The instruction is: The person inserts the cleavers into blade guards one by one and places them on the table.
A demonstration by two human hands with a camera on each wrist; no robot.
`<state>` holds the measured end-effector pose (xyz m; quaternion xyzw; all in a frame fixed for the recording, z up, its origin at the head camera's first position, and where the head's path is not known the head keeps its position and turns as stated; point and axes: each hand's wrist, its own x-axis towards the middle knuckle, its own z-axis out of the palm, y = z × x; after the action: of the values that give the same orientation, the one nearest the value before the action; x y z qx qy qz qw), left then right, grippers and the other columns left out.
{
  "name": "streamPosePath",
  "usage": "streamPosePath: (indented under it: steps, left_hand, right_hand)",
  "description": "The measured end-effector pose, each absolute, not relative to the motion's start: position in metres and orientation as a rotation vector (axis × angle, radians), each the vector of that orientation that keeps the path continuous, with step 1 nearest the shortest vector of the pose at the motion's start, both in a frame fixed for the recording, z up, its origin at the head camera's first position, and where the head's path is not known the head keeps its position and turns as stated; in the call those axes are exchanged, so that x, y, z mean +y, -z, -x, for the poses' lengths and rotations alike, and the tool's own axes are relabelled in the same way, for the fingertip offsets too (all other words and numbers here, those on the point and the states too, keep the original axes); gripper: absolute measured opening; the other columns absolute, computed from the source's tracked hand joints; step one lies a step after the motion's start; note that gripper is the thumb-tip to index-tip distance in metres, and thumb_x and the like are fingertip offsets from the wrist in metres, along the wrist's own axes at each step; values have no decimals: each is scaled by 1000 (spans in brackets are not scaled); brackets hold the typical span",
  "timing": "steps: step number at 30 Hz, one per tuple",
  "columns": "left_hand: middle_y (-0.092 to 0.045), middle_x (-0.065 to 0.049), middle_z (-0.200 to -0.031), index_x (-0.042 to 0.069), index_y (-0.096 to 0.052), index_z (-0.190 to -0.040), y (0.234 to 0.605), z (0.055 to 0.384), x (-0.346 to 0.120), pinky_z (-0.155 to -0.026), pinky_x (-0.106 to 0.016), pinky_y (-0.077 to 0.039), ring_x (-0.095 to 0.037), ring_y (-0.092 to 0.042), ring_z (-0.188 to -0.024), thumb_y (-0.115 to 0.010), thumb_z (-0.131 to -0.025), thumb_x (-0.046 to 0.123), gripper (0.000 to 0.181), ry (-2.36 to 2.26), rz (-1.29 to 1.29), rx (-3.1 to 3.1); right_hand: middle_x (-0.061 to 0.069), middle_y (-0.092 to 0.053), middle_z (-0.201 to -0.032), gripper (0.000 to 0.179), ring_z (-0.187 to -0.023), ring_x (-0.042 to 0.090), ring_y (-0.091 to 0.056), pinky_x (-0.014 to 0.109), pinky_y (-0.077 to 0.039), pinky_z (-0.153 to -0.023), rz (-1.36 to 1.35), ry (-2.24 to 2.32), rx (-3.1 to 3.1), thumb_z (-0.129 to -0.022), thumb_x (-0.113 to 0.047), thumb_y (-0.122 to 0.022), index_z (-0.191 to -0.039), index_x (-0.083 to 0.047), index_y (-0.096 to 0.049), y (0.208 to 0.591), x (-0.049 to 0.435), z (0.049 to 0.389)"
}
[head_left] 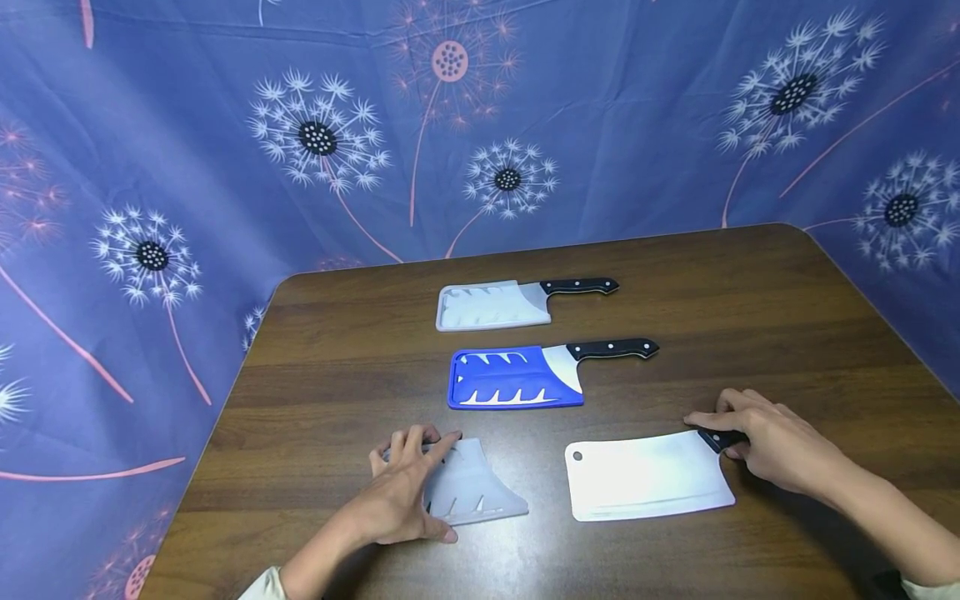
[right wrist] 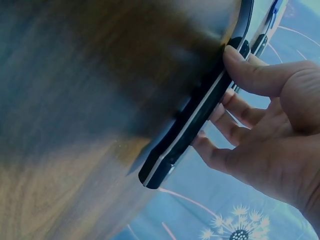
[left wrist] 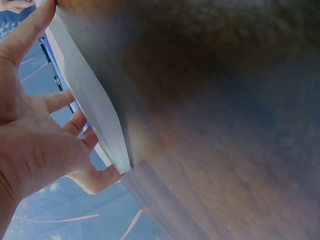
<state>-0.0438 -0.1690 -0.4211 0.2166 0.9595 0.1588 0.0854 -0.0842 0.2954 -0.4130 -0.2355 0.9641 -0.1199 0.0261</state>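
My left hand [head_left: 405, 492] spans a translucent whitish blade guard [head_left: 476, 485] at the front of the table, fingers at its far edge and thumb near the front one. In the left wrist view the guard [left wrist: 97, 107] stands edge-on between thumb and fingers. To its right lies a bare cleaver [head_left: 645, 479], blade pointing left, a hole in its far corner and a gap between it and the guard. My right hand [head_left: 783, 446] grips its black handle [right wrist: 192, 125], thumb on one side and fingertips on the other in the right wrist view.
Behind lies a cleaver in a blue guard [head_left: 502, 379]. Farther back is another cleaver in a whitish guard [head_left: 487, 307]. Both handles point right. The brown wooden table [head_left: 337, 350] has rounded far corners, and a blue dandelion-print cloth [head_left: 600, 125] hangs around it.
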Motion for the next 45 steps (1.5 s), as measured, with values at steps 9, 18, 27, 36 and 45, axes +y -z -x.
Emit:
streamPosePath:
  steps: [9, 18, 27, 36, 45]
  left_hand:
    - [-40, -5, -126, 18, -42, -146, 421, 44, -169, -93, -62, -26, -25, -37, -110, -92, -47, 45, 114, -470, -645, 2869]
    - [-41, -2, -123, 20, -45, -144, 421, 46, -168, -92, -58, -27, -21, -37, -105, -93, -43, 42, 114, -479, -609, 2893]
    - [-42, -2, -123, 20, -46, -143, 416, 50, -167, -93, -57, -26, -21, -36, -105, -93, -43, 46, 113, -454, -563, 2949]
    - [-41, -4, -125, 21, -44, -145, 407, 59, -166, -97, -58, -21, -22, -36, -107, -93, -44, 45, 115, -518, -580, 3009]
    - [-40, -8, -128, 21, -43, -145, 392, 69, -158, -98, -58, -15, -27, -35, -110, -93, -47, 41, 113, -561, -661, 3093]
  right_hand:
    - [-10, -51, -83, 53, -71, 9, -40, 25, -30, -56, 720, 351, 2995, -62, 7, -83, -107, -20, -76, 414, 294, 84]
    - [-10, -52, -81, 55, -72, 9, -44, 24, -35, -54, 804, 367, 3026, -56, 15, -83, -102, -15, -77, 414, 294, 84]
    - [-8, -52, -85, 62, -74, 8, -44, 22, -36, -54, 916, 445, 3091, -52, 23, -78, -102, -13, -76, 416, 295, 81]
    - [-7, -53, -88, 63, -79, 8, -40, 20, -31, -62, 1086, 600, 3268, -50, 27, -71, -103, -6, -74, 413, 292, 84]
    - [0, -56, -95, 72, -88, 15, -44, 30, -31, -75, 995, 656, 3337, -50, 31, -59, -110, -7, -69, 401, 287, 84]
